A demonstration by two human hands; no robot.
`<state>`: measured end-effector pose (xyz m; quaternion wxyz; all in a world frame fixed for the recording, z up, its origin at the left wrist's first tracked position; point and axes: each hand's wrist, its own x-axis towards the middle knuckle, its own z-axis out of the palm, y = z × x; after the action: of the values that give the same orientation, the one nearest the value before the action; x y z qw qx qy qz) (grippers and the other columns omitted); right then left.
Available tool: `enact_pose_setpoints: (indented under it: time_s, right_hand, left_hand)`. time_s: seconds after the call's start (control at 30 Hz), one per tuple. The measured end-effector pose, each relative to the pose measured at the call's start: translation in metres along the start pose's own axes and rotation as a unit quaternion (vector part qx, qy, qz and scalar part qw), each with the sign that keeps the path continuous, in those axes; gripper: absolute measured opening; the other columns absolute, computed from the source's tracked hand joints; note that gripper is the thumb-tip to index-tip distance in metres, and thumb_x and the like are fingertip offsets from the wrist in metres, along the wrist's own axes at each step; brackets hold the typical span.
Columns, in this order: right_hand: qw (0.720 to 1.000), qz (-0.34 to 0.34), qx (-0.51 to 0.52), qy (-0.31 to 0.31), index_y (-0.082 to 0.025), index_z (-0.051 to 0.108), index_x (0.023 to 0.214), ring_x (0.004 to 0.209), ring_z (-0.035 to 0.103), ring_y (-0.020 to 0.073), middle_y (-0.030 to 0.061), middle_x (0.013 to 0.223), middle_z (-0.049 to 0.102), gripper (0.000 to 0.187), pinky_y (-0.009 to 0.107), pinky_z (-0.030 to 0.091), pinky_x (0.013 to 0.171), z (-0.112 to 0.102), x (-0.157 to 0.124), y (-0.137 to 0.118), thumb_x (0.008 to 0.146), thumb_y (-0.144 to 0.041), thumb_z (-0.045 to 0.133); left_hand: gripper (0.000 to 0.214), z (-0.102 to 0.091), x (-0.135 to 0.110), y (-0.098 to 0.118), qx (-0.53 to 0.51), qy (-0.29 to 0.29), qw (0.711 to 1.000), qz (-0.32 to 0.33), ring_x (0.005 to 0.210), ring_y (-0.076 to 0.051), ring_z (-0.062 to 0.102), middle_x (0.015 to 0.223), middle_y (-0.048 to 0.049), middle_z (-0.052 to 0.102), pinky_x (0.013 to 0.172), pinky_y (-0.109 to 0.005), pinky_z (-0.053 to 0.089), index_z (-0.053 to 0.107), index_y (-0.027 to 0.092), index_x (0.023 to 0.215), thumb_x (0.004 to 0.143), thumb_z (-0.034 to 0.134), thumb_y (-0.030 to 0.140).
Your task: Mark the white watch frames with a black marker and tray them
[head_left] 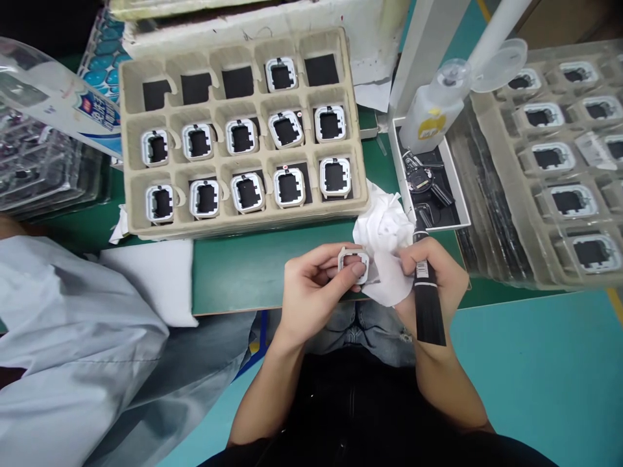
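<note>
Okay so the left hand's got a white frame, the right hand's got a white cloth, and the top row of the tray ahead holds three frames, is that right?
Not quite: the head view shows just one frame in the top row of the tray. The left hand does hold a white frame, and the right hand a white cloth.

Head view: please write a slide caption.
Left grip holds white watch-case frame; right grip holds white cloth and black tool.

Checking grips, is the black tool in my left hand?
No, your right hand grips the black tool, your left hand a white frame.
</note>
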<state>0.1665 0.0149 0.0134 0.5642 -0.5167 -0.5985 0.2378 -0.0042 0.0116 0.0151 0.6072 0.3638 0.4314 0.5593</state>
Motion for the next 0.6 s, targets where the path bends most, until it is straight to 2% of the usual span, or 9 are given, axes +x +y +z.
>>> enact_pose_setpoints:
  time_s: [0.13,0.33,0.43,0.6]
  right_hand:
    - [1.0,-0.007,0.008,0.005,-0.024,0.051,0.075,0.058,0.044,0.0115,-0.0067,0.067,0.053,0.047,0.029,0.036,0.054,0.0012,-0.0008,-0.0033,0.092,-0.033,0.094]
    - [1.0,-0.015,-0.006,-0.002,-0.025,0.051,0.075,0.056,0.042,0.0121,-0.0068,0.067,0.051,0.046,0.031,0.038,0.051,0.0007,-0.0048,-0.0027,0.095,-0.034,0.092]
    - [1.0,-0.025,-0.009,-0.01,-0.025,0.051,0.075,0.055,0.042,0.0105,-0.0077,0.067,0.052,0.046,0.029,0.037,0.051,0.0,-0.0054,-0.0011,0.095,-0.03,0.092]
    - [0.999,-0.033,0.007,-0.021,-0.024,0.052,0.076,0.053,0.039,0.0089,-0.0087,0.065,0.051,0.047,0.028,0.034,0.05,0.0001,-0.0038,-0.0001,0.093,-0.029,0.095]
  left_hand:
    - [0.025,-0.0007,0.0013,0.0016,0.004,-0.004,1.0,-0.002,0.068,-0.014,0.078,0.089,-0.0044,0.089,0.061,-0.021,0.07,0.095,0.021,0.102,0.082,0.107,0.029]
    - [0.02,-0.0013,0.0012,0.0008,0.048,0.004,0.999,0.022,0.073,-0.017,0.081,0.091,-0.0059,0.089,0.072,-0.027,0.073,0.093,0.02,0.101,0.087,0.103,0.031]
    - [0.016,-0.0015,0.0011,0.0007,0.05,-0.004,0.998,0.029,0.076,-0.017,0.082,0.094,-0.0063,0.09,0.076,-0.027,0.073,0.094,0.02,0.101,0.089,0.101,0.028]
    - [0.017,-0.0009,0.0008,0.0016,0.041,-0.005,0.999,0.028,0.073,-0.016,0.081,0.093,-0.0053,0.09,0.073,-0.025,0.071,0.094,0.02,0.101,0.088,0.102,0.027]
